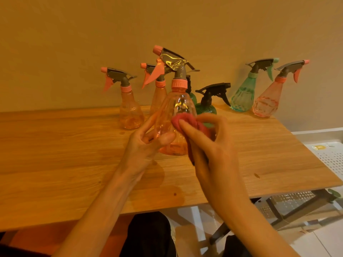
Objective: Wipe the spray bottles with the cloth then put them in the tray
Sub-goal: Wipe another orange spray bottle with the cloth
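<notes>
My left hand [148, 143] grips a clear orange spray bottle [176, 106] with a pink collar and grey trigger head, held upright just above the wooden table [74, 154]. My right hand [209, 141] pinches a red cloth [185, 123] and presses it against the bottle's right side. Behind stand more spray bottles: an orange one [130, 112] at the left, another orange one [159, 93] partly hidden, a dark green one [207, 106], a teal one [245, 95] and a pink one [267, 101].
A white perforated tray [330, 156] sits lower down, off the table's right edge. The table's metal legs and more perforated trays [289, 199] show beneath. A wall stands right behind the bottles. My dark-clothed knees are below the near edge.
</notes>
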A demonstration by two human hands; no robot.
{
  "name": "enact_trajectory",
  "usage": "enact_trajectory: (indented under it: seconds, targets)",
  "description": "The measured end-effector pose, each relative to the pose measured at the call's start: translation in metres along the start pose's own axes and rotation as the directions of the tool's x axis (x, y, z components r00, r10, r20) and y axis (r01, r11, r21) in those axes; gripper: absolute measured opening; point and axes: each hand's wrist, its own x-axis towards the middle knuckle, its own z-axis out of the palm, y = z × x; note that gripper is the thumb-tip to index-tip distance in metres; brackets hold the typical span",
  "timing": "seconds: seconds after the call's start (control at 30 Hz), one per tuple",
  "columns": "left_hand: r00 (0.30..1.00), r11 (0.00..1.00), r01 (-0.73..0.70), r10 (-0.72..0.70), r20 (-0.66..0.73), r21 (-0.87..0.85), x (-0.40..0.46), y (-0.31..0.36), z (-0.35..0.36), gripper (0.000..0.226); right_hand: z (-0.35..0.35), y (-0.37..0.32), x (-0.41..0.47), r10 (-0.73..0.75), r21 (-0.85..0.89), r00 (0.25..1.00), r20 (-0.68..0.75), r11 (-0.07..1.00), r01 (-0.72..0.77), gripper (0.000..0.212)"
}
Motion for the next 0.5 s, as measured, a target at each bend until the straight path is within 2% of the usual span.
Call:
enact_trajectory:
  seconds: [0.2, 0.4, 0.5]
  targets:
    - [0.998, 1.000, 0.012, -0.013, -0.060, -0.016, 0.000, -0.003, 0.000, 0.103, 0.009, -0.005, -0.042, 0.048, 0.042, 0.998, 0.040, 0.998, -0.050, 0.040]
    - [0.998, 1.000, 0.007, -0.008, -0.064, -0.014, -0.001, 0.005, 0.003, 0.099, 0.002, -0.004, -0.008, 0.000, 0.020, 0.997, -0.073, 1.000, 0.002, 0.038]
    - [0.998, 0.999, 0.004, -0.006, -0.060, -0.046, 0.000, 0.010, 0.005, 0.106, 0.004, -0.005, -0.020, -0.045, 0.012, 0.999, -0.013, 0.999, 0.045, 0.038]
